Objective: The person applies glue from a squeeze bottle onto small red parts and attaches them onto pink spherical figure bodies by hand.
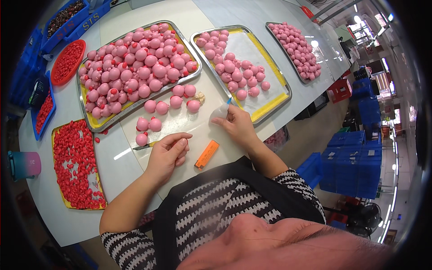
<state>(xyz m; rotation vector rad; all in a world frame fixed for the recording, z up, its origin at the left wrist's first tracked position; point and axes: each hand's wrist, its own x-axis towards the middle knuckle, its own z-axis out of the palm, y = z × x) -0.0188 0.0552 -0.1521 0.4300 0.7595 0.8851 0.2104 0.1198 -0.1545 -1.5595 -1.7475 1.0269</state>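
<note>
My right hand (237,126) is wrapped round a small translucent white squeeze bottle (219,113) with a blue tip, near the edge of a sparsely filled tray. My left hand (168,155) is closed, thumb against the curled fingers; whatever it may hold is hidden. Beside it lies a thin tool (146,146) with a dark tip and a yellowish part. Several loose pink balls (162,108) with small raised parts sit on the table beyond my hands. A crumbly beige lump (200,97) rests next to them. Between my forearms lies an orange oblong thing (206,154) with a dark end.
A metal tray (198,74) heaped with pink balls stands ahead. Right of it is the partly filled tray (290,92), then another full tray (293,51). Small red pieces fill a yellow-lined tray (76,166), a red bowl (81,47) and a blue tray (50,110). A cup (28,165) stands far left.
</note>
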